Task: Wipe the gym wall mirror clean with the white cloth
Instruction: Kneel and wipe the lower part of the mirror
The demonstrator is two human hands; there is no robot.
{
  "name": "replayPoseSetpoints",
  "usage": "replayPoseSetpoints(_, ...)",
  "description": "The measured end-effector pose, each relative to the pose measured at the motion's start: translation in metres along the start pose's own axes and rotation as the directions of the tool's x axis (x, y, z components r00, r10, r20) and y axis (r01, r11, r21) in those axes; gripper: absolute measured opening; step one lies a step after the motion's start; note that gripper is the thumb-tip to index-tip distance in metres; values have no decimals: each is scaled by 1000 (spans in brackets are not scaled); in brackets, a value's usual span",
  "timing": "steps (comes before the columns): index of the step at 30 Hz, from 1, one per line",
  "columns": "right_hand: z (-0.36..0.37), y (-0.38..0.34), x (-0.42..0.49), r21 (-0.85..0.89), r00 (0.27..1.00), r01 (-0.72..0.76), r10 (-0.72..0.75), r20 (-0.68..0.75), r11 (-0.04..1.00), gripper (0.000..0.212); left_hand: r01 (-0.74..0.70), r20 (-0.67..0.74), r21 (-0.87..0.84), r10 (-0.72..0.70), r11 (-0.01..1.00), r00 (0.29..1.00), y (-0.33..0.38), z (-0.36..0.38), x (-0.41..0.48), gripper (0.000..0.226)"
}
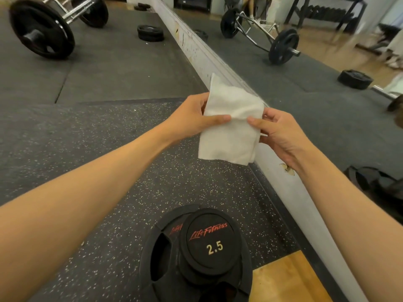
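A folded white cloth (231, 125) hangs in front of me, held between both hands. My left hand (192, 117) grips its left edge, thumb across the front. My right hand (279, 132) pinches its right edge, thumb on the front and fingers behind. The wall mirror (316, 90) fills the right side of the view, above a scuffed white baseboard (202, 53). The cloth is close to the mirror's lower edge; I cannot tell whether it touches.
Stacked black weight plates (202, 256) marked 2.5 lie on the rubber floor (98, 131) just below my arms. A loaded trap bar (43, 29) sits at far left, small plates (150, 33) near the baseboard. A strip of wood floor (285, 280) shows at lower right.
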State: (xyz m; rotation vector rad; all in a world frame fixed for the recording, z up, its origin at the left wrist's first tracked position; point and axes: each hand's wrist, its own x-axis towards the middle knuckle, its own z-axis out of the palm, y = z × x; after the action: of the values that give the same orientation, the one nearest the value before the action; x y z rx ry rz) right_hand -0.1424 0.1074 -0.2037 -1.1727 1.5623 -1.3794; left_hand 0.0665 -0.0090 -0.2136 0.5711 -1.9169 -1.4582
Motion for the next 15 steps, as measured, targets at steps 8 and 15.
replayPoseSetpoints(8,2,-4,-7,126,992,96,-105,64,987,38,3,-12,-163,-5,987,1000,-2,-6,-4,31)
replayPoseSetpoints(15,-2,-18,-12,75,980,143,-152,128,987,55,-57,42,-195,66,979,997,13,-14,-6,51)
